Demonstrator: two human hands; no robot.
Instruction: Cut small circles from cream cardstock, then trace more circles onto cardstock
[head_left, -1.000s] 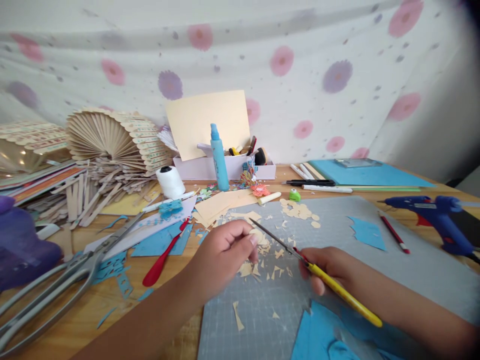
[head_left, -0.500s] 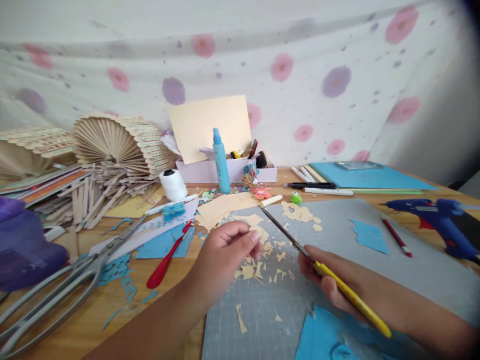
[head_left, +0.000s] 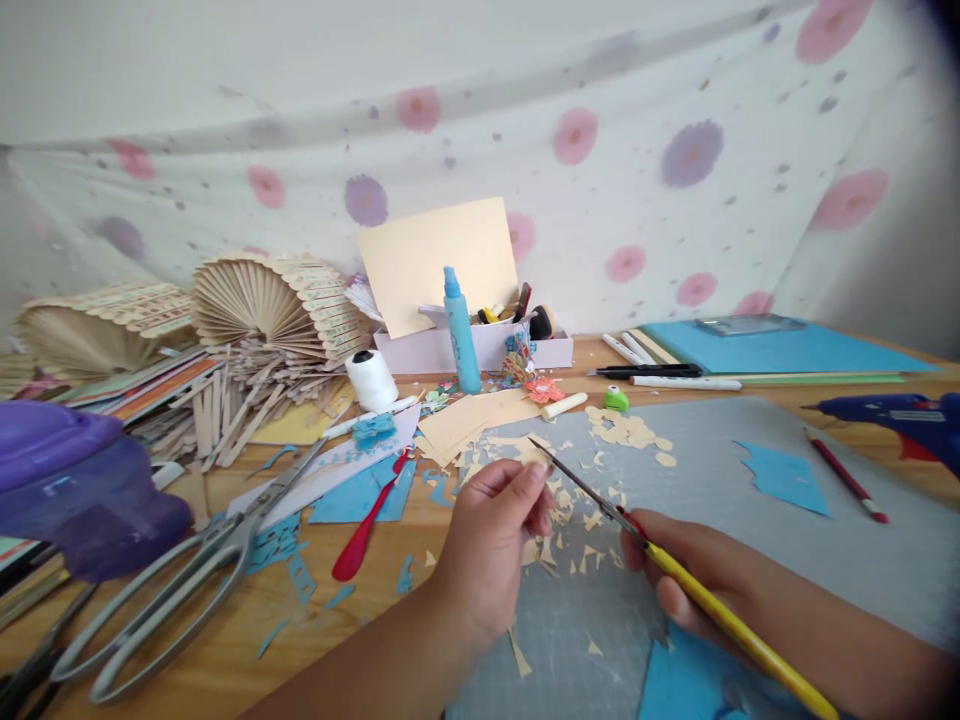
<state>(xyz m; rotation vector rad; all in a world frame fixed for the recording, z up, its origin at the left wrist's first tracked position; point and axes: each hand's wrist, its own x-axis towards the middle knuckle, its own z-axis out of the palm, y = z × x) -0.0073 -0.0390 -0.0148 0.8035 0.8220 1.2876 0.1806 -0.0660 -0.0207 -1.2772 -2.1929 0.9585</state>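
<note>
My right hand [head_left: 690,560] grips a pair of scissors [head_left: 592,495] seen edge-on, with narrow metal blades and a long yellow handle; the blades point up and left. Just left of the blade tips, my left hand [head_left: 495,530] is closed in a pinch. Whatever lies between its fingertips is too small or hidden to make out. Beneath both hands, cream paper scraps [head_left: 589,560] are scattered over a grey cutting mat [head_left: 585,640]. A cluster of cream paper rounds [head_left: 626,430] lies beyond the scissors.
Large metal shears [head_left: 217,570], a red spatula-like tool [head_left: 367,530] and a purple container [head_left: 82,490] are on the left. Behind stand a blue bottle [head_left: 461,335] and a thread spool [head_left: 372,380]. A glue gun [head_left: 892,415], a pencil [head_left: 847,478] and blue paper [head_left: 784,478] lie right.
The view has shifted, so most things appear farther right. My left hand's pinching fingers are now closer to the scissor tips. The right hand keeps its grip on the scissors.
</note>
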